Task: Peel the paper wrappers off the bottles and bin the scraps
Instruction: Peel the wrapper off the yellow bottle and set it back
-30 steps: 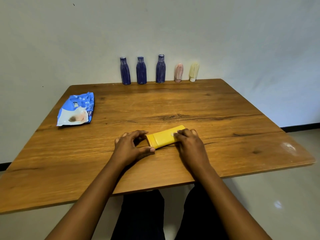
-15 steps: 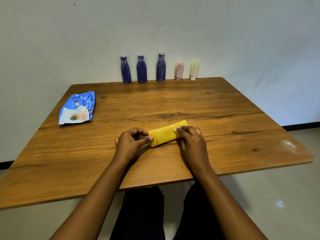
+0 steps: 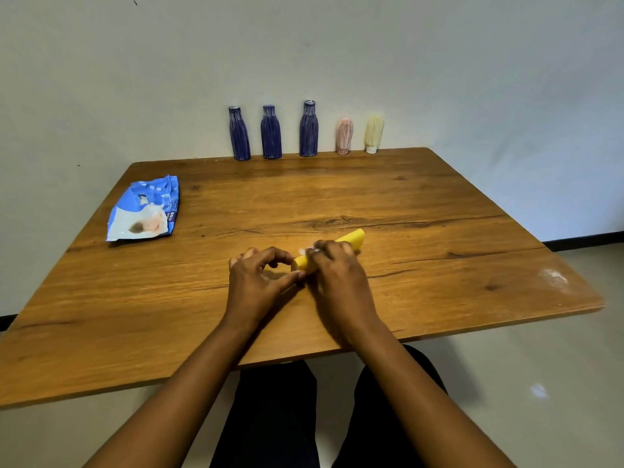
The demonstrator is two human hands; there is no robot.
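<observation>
My left hand (image 3: 258,278) pinches the near end of the yellow-wrapped bottle (image 3: 354,238); my right hand (image 3: 337,275) curls over its middle. It lies on the wooden table (image 3: 405,204), free end toward two o'clock.

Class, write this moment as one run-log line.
yellow-wrapped bottle: on its side | left hand: pinches its end | right hand: grips its middle | row of bottles: upright by wall
</observation>
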